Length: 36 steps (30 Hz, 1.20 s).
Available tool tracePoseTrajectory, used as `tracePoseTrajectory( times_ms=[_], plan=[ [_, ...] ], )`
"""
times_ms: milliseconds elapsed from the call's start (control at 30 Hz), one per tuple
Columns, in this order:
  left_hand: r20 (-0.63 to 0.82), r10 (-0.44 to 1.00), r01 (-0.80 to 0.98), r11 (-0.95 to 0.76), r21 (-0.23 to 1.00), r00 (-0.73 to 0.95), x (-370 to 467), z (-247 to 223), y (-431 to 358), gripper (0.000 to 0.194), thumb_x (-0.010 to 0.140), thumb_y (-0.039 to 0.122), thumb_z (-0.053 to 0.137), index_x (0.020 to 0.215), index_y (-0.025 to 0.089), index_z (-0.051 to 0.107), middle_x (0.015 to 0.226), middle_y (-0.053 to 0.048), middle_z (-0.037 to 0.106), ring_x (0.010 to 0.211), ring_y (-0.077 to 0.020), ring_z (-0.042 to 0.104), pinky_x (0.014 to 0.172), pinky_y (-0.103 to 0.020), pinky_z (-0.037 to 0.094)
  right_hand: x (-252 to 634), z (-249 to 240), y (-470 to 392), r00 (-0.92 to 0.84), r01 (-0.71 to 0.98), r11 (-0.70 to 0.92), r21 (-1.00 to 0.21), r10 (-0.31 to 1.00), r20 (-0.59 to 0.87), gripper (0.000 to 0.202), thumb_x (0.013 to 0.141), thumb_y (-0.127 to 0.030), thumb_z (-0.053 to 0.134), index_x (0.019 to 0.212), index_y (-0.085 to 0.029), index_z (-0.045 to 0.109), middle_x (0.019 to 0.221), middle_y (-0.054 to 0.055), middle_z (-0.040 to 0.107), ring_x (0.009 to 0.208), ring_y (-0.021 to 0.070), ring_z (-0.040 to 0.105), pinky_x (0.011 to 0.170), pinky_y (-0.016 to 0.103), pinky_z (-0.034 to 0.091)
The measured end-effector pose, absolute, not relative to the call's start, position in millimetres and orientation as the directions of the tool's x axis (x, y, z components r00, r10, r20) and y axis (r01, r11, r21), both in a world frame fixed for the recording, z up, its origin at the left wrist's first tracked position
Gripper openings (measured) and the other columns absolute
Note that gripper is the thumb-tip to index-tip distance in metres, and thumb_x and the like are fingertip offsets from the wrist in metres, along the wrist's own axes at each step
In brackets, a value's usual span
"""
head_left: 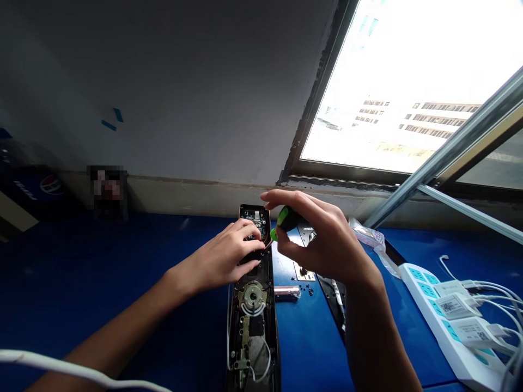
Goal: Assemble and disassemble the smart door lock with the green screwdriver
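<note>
A long black device housing (275,326) lies open on the blue table, with a circuit board at its far end and a round metal part (253,296) near its middle. Across the upper part of the housing rests my left hand (232,250), its fingers apart on the inner parts. My right hand (322,234) is closed round a green and black screwdriver (283,222), just right of the housing. The screwdriver's tip points down and left at the housing's right edge, close to my left fingertips. Thin wires run near the tip.
Small black screws (307,289), a pinkish cylinder (287,293) and a metal plate (304,272) lie right of the housing. A white power strip (443,337) with chargers is at the right. A white cable (77,370) crosses the lower left. The wall and window stand behind.
</note>
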<state>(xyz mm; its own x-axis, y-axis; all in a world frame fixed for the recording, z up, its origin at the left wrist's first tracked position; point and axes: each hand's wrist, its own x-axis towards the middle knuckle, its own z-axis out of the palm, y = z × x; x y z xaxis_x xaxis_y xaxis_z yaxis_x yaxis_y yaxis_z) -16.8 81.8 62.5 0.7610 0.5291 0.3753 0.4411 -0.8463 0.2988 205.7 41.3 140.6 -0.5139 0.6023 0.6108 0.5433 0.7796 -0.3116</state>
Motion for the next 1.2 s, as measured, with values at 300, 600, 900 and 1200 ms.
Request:
tracePoseTrajectory(
  times_ms=[300,600,900,1200],
  plan=[
    [0.137,0.812,0.772,-0.583,0.255,0.568,-28.3,81.3,81.0,0.047,0.093,0.052,0.069,0.13,0.025,0.059,0.11,-0.007,0.07,0.095,-0.0269,0.071,0.074,-0.033,0.052,206.8,140.4,43.8,-0.461,0.603,0.74,-0.299,0.629,0.626,0.021,0.095,-0.034,0.073,0.11,-0.02,0.069,0.096,0.002,0.076,0.075,0.011,0.067,0.067,0.024,0.054],
    [0.001,0.859,0.838,-0.501,0.217,0.513,-20.4,81.4,77.1,0.048,0.098,0.056,0.06,0.134,0.025,0.052,0.106,-0.007,0.073,0.093,-0.0308,0.073,0.068,-0.032,0.046,205.3,140.1,44.7,-0.462,0.583,0.747,-0.319,0.628,0.626,0.028,0.096,-0.019,0.065,0.125,-0.02,0.064,0.096,0.001,0.075,0.074,0.0093,0.065,0.068,0.022,0.053],
    [0.084,0.839,0.835,-0.544,0.085,0.538,-14.6,76.5,71.9,0.056,0.098,0.054,0.064,0.145,0.027,0.052,0.125,-0.012,0.056,0.097,-0.0276,0.068,0.076,-0.035,0.056,206.9,138.4,45.8,-0.489,0.529,0.793,-0.302,0.576,0.655,0.025,0.091,-0.012,0.067,0.115,-0.019,0.067,0.096,0.0,0.076,0.075,0.0086,0.067,0.066,0.021,0.053],
    [0.155,0.832,0.83,-0.549,0.099,0.532,-14.4,73.5,68.8,0.047,0.092,0.049,0.073,0.129,0.022,0.062,0.139,-0.014,0.045,0.087,-0.0225,0.071,0.079,-0.038,0.06,208.3,140.0,44.9,-0.438,0.604,0.751,-0.267,0.592,0.676,0.025,0.09,-0.03,0.076,0.109,-0.017,0.069,0.095,0.001,0.075,0.074,0.0103,0.066,0.064,0.024,0.052]
  ],
)
